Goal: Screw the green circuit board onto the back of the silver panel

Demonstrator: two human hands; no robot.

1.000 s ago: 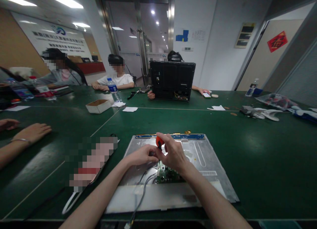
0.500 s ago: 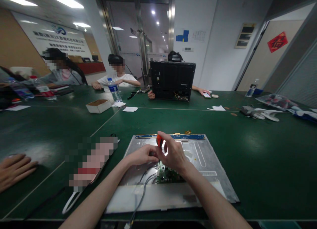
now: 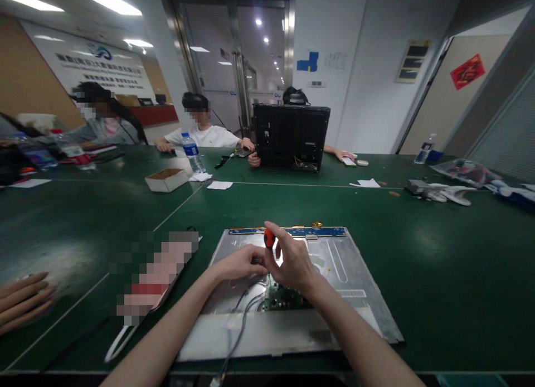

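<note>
A flat metal display panel [image 3: 359, 314] lies on the green table before me. My right hand [image 3: 290, 259] is closed round a screwdriver [image 3: 270, 238] with an orange-and-black handle, held upright over the panel. Its tip is hidden behind my fingers. Close against it, my left hand [image 3: 244, 261] has its fingers bent together near the driver's lower end; what they pinch, if anything, is hidden. Just below both hands sits a green circuit board [image 3: 284, 298], with grey cables [image 3: 243, 320] running from it toward the front edge. A blue circuit strip [image 3: 288, 231] lines the panel's far edge.
Left of the panel lies a partly blurred pink object [image 3: 161, 272] with a white strap. Another person's hand [image 3: 25, 300] rests at the far left. Farther back stand a white box [image 3: 167, 180], a water bottle [image 3: 192, 153] and a black monitor housing [image 3: 291, 136].
The screwdriver handle has turned a little in my right hand. At the left, another person's hand has drawn back leftward. Across the table, a co-worker's hand has reached toward the black housing.
</note>
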